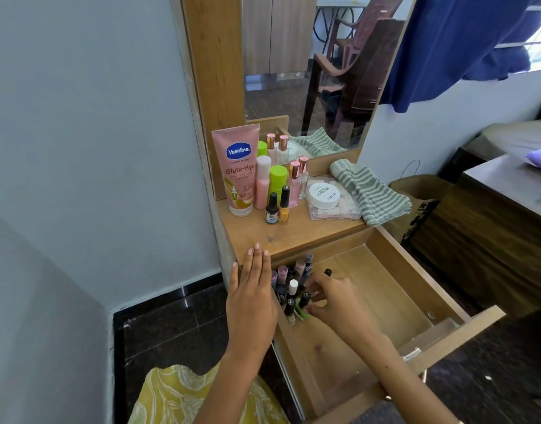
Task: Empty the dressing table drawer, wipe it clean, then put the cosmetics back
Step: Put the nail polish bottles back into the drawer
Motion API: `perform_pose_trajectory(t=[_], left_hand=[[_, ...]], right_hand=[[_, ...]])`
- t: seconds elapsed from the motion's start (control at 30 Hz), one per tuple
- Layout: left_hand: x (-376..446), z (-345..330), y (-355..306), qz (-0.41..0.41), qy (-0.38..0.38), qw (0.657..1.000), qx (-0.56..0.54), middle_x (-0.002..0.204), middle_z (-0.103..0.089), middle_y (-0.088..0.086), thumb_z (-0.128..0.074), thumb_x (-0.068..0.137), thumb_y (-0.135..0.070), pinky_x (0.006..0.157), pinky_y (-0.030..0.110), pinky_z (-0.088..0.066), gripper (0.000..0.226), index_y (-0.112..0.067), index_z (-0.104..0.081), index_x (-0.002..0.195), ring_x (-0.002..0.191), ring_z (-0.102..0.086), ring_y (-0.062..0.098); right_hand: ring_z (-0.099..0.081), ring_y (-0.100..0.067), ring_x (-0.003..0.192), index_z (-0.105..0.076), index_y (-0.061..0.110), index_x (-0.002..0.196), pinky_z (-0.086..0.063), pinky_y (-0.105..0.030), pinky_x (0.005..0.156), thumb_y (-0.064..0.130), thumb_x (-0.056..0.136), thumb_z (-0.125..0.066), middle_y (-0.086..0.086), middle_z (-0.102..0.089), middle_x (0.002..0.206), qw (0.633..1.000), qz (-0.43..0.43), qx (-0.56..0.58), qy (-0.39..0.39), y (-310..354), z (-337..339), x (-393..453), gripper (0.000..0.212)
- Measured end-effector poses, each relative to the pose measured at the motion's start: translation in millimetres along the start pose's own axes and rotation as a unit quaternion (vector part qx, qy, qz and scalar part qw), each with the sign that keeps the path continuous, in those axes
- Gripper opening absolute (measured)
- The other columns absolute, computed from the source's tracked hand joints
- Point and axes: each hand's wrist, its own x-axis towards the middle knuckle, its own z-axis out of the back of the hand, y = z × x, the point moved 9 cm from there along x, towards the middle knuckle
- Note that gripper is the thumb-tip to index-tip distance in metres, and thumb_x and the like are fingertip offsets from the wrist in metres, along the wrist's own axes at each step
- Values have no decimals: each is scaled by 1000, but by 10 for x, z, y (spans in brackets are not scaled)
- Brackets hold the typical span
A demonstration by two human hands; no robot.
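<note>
Left hand (251, 296) flat and spread on the drawer (416, 270) edge, right hand (330, 298) pinching among nail polish bottles (290, 286); I'd lift one upright, slowly.

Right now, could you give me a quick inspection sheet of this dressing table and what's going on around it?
Surface: wooden tabletop below a mirror; its front strip is bare.
Job's things: drawer pulled open, mostly bare wood; nail polish bottles cluster in its rear left corner. On top stand a Vaseline tube, pink and green bottles, two small nail polish bottles and a white jar on a clear case.
Clutter: striped cloth at the tabletop's right edge.
Hands: left hand flat and open at the table's edge; right hand fingering the clustered bottles, grip unclear.
Cables: nothing seen.
Surroundings: paper bag, blue curtain, dark floor.
</note>
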Motion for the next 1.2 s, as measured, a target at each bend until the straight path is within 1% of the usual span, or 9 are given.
perform_pose_trajectory(t=[0.07, 0.17, 0.43, 0.57, 0.7, 0.87, 1.0, 1.1, 1.2], left_hand=[[8, -17, 1, -1, 9, 1000, 6, 154, -16, 8, -53, 91, -9, 115, 42, -9, 62, -9, -24, 146, 143, -14, 23], [31, -37, -6, -9, 16, 999, 35, 154, -8, 8, -50, 92, -10, 115, 41, -5, 63, -10, -20, 148, 144, -11, 24], [56, 94, -90, -28, -59, 996, 58, 130, -56, 19, -82, 61, -10, 99, 47, -42, 64, 0, -61, 121, 120, -55, 31], [39, 167, -90, -37, -101, 991, 81, 128, -57, 19, -49, 81, -18, 112, 38, -19, 44, 0, -63, 119, 118, -56, 31], [56, 114, -82, -17, -38, 997, 66, 128, -58, 18, -84, 59, -14, 99, 48, -41, 65, -2, -63, 119, 118, -56, 30], [59, 119, -65, -10, -41, 997, 57, 130, -56, 18, -78, 67, -13, 104, 47, -37, 58, -1, -62, 121, 120, -55, 31], [52, 165, -55, -1, -45, 997, 59, 131, -55, 18, -33, 82, -18, 111, 35, -5, 52, 0, -60, 122, 121, -53, 32], [36, 113, -61, 5, -31, 999, 38, 141, -44, 16, -57, 85, -12, 116, 41, -13, 49, -3, -51, 133, 132, -41, 29], [26, 73, -53, 12, -8, 1000, 27, 150, -30, 14, -61, 86, -13, 113, 42, -12, 62, -6, -37, 142, 140, -27, 26]], right_hand=[[-60, 3, 83, -59, 29, 103, -44, -9, 65, 15, 77, -70, 18, -63, 93, 999, 2, -35, -10, 18, 139, 12, 31], [-58, 8, 73, -63, 33, 95, -54, -19, 69, 12, 80, -66, 25, -61, 82, 997, 10, -19, -76, 140, 454, 92, 26], [-63, -11, 73, -34, 32, 143, -55, -31, 71, 26, 91, -59, 9, -66, 91, 985, 65, -12, -159, 641, 688, 573, 58], [-61, -21, 81, -25, 27, 148, -50, -32, 66, 27, 93, -54, -4, -63, 101, 983, 72, -81, -150, 814, 575, 816, 62], [-62, -24, 80, -49, 17, 130, -44, -31, 60, 26, 90, -60, -4, -60, 104, 975, 78, -50, -200, 871, 623, 844, 42], [-55, -19, 60, -61, 6, 81, -45, -29, 43, 10, 76, -71, -4, -63, 84, 936, 175, -63, -298, 1037, 747, 611, 12], [-62, -18, 64, -66, 8, 86, -52, -37, 54, 17, 83, -70, 0, -67, 80, 941, 188, 35, -280, 883, 732, 377, 11], [-67, -5, 72, -65, 17, 93, -56, -25, 66, 20, 81, -74, 9, -69, 87, 937, 148, 198, -245, 603, 781, 192, 16], [-67, -4, 75, -69, 16, 93, -58, -24, 65, 17, 77, -78, 10, -70, 85, 939, 140, 209, -235, 395, 873, 2, 19]])
